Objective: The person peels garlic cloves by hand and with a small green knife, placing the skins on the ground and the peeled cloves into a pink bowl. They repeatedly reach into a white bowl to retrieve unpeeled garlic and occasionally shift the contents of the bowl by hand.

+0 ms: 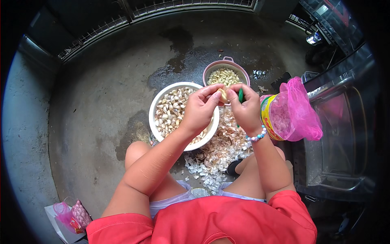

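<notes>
Left hand [200, 106] pinches smooth, pale-yellow garlic clove [223, 96]; right hand [246, 109] grasps small, slim green tool [240, 95], fingertips at clove. Clove is between both hands, near round white plastic basin [152, 118] and round pink plastic basin [206, 74].

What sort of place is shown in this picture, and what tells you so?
Probably a yard or garage by a house: it has a concrete floor with wet patches, a bare wall and a metal gate.
</notes>
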A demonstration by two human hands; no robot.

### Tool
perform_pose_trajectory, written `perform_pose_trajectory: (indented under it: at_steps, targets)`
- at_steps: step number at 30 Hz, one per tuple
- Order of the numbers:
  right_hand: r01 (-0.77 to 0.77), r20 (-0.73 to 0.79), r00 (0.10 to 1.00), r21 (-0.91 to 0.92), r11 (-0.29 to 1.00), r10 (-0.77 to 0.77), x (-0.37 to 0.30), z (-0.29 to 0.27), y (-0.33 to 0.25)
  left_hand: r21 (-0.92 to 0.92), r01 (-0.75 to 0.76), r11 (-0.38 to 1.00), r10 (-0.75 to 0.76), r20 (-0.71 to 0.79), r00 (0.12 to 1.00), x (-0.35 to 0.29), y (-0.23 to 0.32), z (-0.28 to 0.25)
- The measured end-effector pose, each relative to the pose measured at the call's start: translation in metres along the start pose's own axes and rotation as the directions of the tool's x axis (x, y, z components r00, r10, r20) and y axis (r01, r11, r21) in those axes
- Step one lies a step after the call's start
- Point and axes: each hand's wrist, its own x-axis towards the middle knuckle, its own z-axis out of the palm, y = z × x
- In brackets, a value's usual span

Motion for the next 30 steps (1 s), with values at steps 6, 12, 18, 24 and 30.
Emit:
perform_pose_trajectory:
  at_steps: [6, 12, 18, 24, 30]
  targets:
    - [-0.264, -0.081, 0.956, 0.176, 0.948, 0.282, -0.005, 0.016, 0.004, -0.254, 0.069, 0.965, -0.064, 0.026, 0.998, 0.006, -0.008, -0.003]
    - [-0.144, -0.061, 0.985, 0.246, 0.959, 0.163, -0.003, 0.015, 0.002, -0.355, 0.252, 0.900, -0.281, -0.033, 0.959, 0.003, 0.003, -0.004]
    - [-0.340, 0.075, 0.926, 0.588, 0.734, 0.370, 0.007, -0.007, 0.005, -0.157, 0.217, 0.963, -0.184, 0.201, 0.962, 0.007, 0.011, -0.022]
    - [-0.150, 0.233, 0.942, -0.353, 0.923, 0.242, 0.013, -0.052, 0.039, -0.022, 0.373, 0.928, -0.371, 0.070, 0.926, 0.035, -0.010, -0.039]
    - [-0.125, 0.367, 0.736, -0.751, 0.648, 0.568, 0.008, -0.058, 0.090, 0.246, 0.187, 0.951, -0.136, -0.209, 0.968, 0.139, -0.055, -0.013]
